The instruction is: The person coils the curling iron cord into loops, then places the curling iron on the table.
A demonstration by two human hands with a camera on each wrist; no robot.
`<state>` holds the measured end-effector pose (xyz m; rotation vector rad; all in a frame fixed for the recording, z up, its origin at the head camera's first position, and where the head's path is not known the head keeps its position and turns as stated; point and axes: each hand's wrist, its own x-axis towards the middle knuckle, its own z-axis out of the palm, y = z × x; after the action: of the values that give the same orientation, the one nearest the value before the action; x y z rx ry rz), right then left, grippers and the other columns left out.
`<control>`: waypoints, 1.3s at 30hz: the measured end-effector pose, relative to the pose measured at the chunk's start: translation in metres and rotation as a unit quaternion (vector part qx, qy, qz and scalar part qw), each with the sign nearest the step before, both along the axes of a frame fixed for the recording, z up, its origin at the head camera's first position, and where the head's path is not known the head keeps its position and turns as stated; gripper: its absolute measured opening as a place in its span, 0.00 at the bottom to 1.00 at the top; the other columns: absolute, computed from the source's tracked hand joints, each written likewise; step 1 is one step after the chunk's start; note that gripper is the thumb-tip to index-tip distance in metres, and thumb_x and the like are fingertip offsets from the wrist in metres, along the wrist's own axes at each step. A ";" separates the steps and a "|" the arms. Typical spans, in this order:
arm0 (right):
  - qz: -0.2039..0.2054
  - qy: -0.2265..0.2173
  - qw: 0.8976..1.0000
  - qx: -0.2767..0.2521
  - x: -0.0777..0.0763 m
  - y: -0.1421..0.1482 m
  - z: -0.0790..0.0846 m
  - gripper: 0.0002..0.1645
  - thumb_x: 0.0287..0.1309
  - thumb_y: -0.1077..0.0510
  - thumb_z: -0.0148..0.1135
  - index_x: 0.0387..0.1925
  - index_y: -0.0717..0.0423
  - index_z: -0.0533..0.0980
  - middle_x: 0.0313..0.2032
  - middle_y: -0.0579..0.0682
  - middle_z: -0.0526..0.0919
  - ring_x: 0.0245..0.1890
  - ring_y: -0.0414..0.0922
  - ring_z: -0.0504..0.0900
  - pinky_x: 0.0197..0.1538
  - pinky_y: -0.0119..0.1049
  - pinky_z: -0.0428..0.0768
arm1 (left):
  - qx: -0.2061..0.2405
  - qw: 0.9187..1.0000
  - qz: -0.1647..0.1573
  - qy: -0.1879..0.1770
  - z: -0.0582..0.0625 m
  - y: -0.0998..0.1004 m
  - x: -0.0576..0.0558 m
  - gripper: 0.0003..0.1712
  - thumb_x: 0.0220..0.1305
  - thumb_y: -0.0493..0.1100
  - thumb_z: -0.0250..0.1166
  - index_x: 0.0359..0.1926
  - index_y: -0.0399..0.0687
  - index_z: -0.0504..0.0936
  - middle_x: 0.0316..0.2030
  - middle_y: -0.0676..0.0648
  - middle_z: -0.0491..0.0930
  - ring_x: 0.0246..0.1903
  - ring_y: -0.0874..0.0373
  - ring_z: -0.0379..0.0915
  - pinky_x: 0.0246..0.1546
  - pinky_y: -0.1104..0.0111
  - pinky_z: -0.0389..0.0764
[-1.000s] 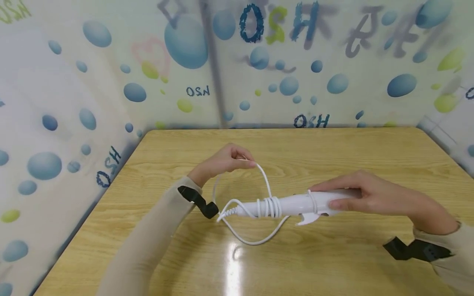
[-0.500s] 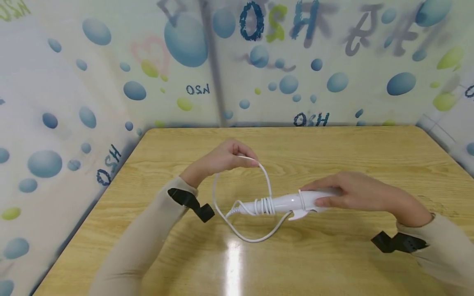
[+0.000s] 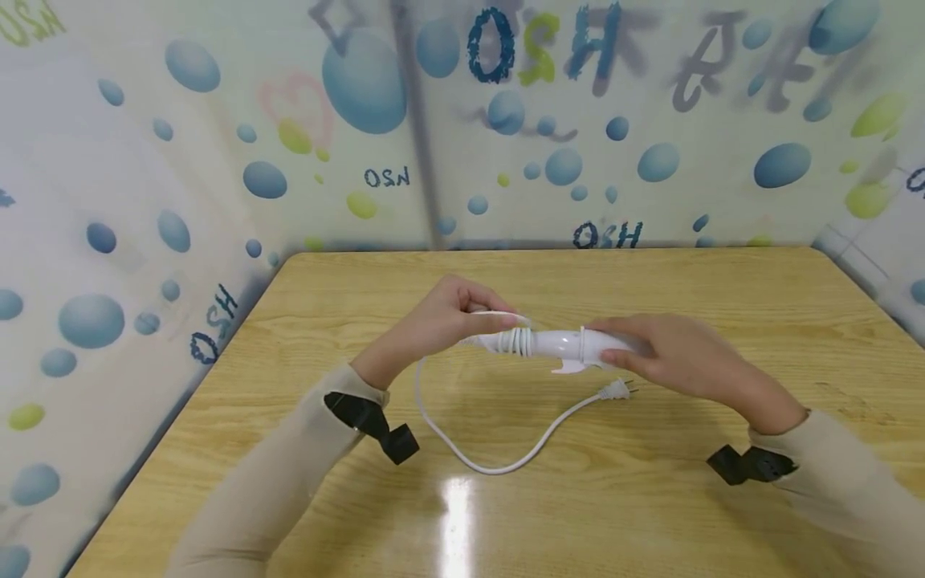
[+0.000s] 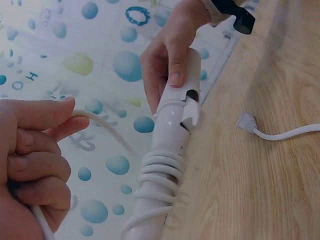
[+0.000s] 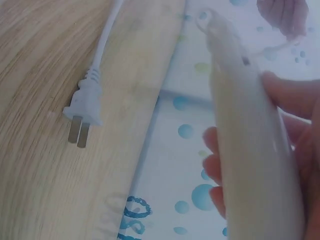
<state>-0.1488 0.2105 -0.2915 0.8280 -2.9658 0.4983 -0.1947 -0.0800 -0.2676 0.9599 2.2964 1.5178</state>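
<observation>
My right hand (image 3: 679, 357) grips the wide end of a white wand-shaped electric appliance (image 3: 556, 343), held level over the table in the head view. A small hook-like tab (image 4: 191, 116) juts from its side. Several turns of white cord (image 4: 159, 176) wrap its narrow end. Between thumb and index finger, my left hand (image 3: 458, 315) pinches a free stretch of this power cord (image 4: 106, 124), just beside the wraps. From there the rest of the cord curves down along the table to a two-prong plug (image 5: 84, 105), which lies below the appliance in the head view.
A light wooden table (image 3: 347, 514) spreads under both hands. Behind it and to the left stand walls (image 3: 477, 160) printed with blue and green bubbles. Black camera mounts (image 3: 372, 425) are strapped over both sleeves.
My right hand has moved left and lifted the appliance toward the back, close to my left hand. The left hand has shifted slightly right with the cord. The plug has come into sight.
</observation>
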 end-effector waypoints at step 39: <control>0.067 -0.025 0.957 -0.280 0.012 0.015 0.016 0.25 0.61 0.68 0.53 0.60 0.54 0.70 0.52 0.33 0.73 0.37 0.38 0.77 0.32 0.30 0.77 | 0.034 0.998 -0.026 -0.038 -0.063 0.014 -0.038 0.11 0.65 0.34 0.55 0.36 0.27 0.78 0.22 0.40 0.76 0.15 0.63 0.64 0.18 0.69 0.70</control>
<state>-0.1369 0.2256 -0.2757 0.9446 -2.5823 1.2981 -0.2325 -0.0655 -0.3311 0.9553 2.1633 1.5932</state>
